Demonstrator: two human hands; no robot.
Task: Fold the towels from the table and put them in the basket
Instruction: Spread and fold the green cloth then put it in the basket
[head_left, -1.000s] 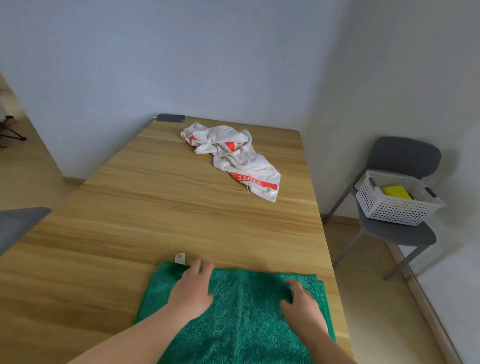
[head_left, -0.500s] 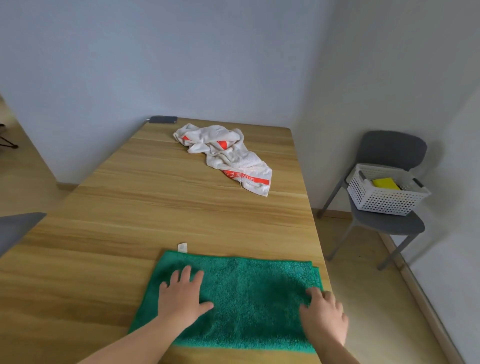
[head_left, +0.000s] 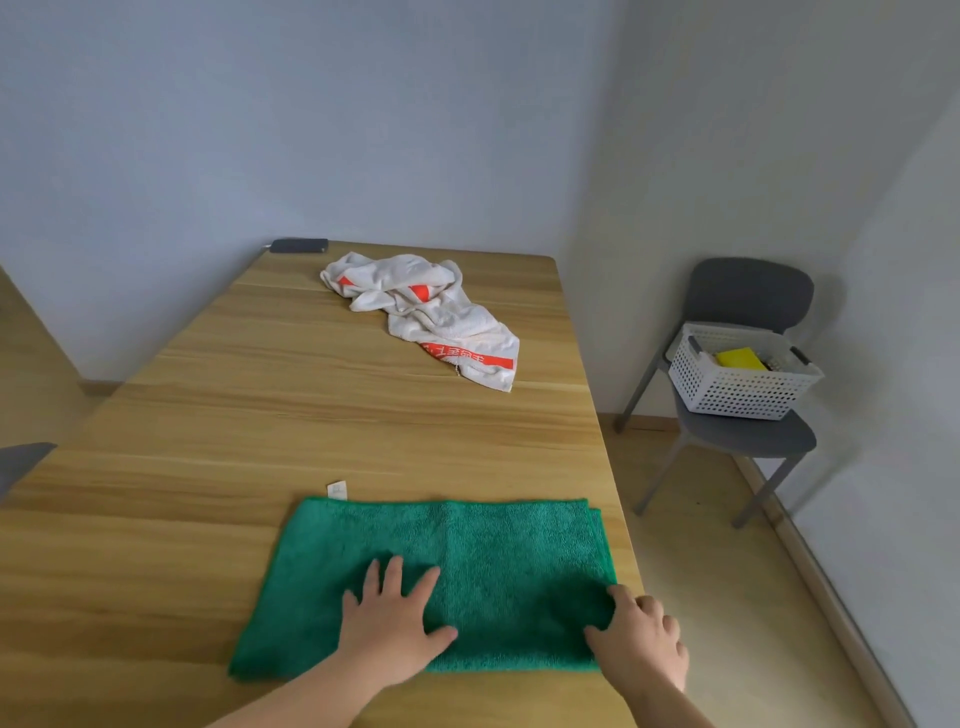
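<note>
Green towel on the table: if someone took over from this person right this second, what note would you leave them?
Left hand: open, pressing flat on the green towel.
Right hand: thumb on top, fingers curled at the towel's right edge, apparently gripping it.
Things: the green towel lies in folded layers at the near edge of the table. The white towel lies crumpled at the far end. The basket sits on the chair to the right, with something yellow inside.
Done: green towel partly folded.
Left: finish folding it, basket it, then fold and basket the white towel.
</note>
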